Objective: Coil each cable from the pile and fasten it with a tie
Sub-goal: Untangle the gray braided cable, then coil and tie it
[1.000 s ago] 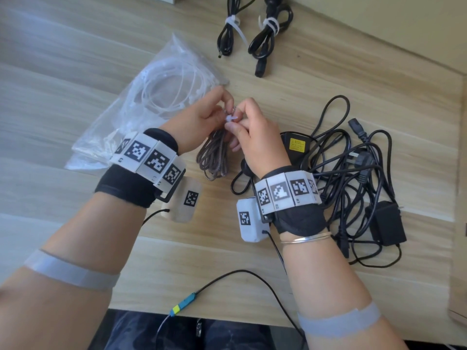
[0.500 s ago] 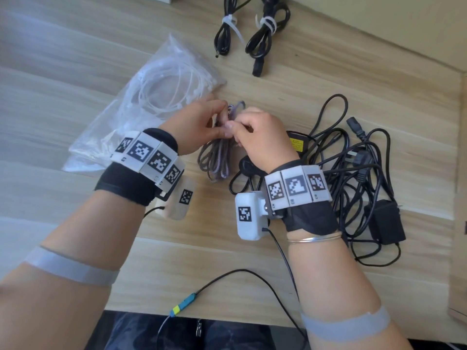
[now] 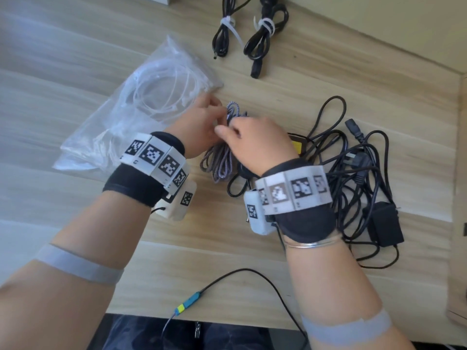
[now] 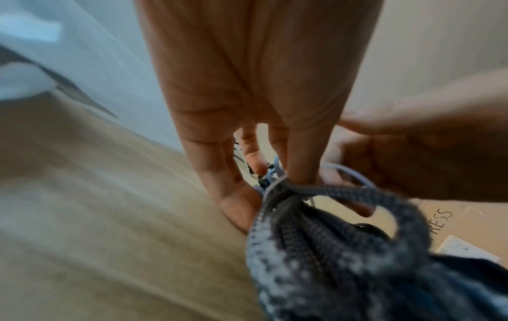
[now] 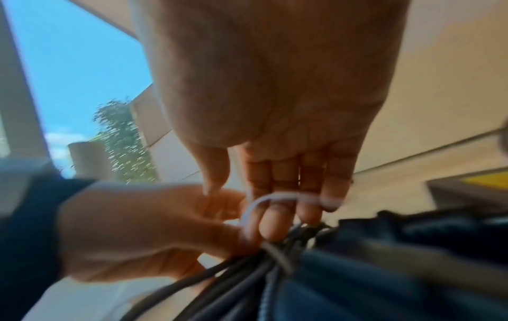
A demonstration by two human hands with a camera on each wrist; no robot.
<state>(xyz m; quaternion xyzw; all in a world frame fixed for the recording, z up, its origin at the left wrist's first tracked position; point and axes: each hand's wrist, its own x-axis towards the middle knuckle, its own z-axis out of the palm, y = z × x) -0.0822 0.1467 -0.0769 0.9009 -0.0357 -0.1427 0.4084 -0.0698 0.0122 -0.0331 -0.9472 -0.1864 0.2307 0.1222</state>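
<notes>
A coiled grey braided cable [image 3: 220, 160] lies at mid-table between my two hands. My left hand [image 3: 202, 127] pinches the coil's upper part, and its fingers [image 4: 236, 191] press against the bundle [image 4: 329, 249]. A white zip tie [image 4: 277, 184] wraps the bundle's neck. My right hand [image 3: 252, 140] holds the tie's loose loop [image 5: 264, 203] curled over its fingers, right beside the left hand. The coil's far end [image 3: 233, 108] pokes out above both hands. The tie's head is hidden.
A clear bag of white zip ties [image 3: 151, 102] lies left of the hands. A tangled pile of black cables with adapters [image 3: 358, 178] fills the right. Two tied black cables [image 3: 262, 29] rest at the far edge. A thin black wire [image 3: 252, 274] crosses the near table.
Both hands have dropped toward the table with the coil, and the right hand has rolled over the bundle. The coil's end now sticks out above the fingers.
</notes>
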